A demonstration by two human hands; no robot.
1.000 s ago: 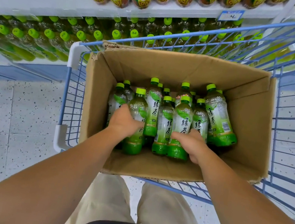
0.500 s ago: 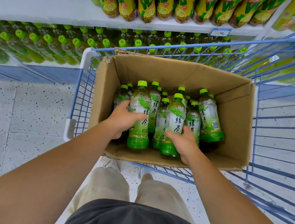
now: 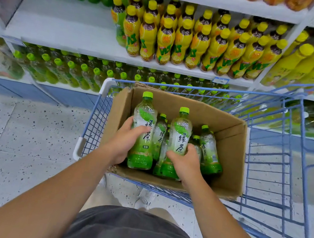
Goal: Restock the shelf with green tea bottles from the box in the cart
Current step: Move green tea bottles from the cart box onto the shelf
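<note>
Here left hand point(image 3: 125, 141) and right hand point(image 3: 186, 163) grip bottles point(image 3: 145, 117) between box point(image 3: 229, 151) walls.

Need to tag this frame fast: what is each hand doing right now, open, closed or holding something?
Left hand: closed, holding the left green tea bottle.
Right hand: closed, holding the right green tea bottle.

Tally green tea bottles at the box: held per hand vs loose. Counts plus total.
Left hand grips left bottle: 1
Right hand grips right bottle: 1
Loose bottles in box: at least 3 visible, maybe more hidden
Total: at least 5
</note>
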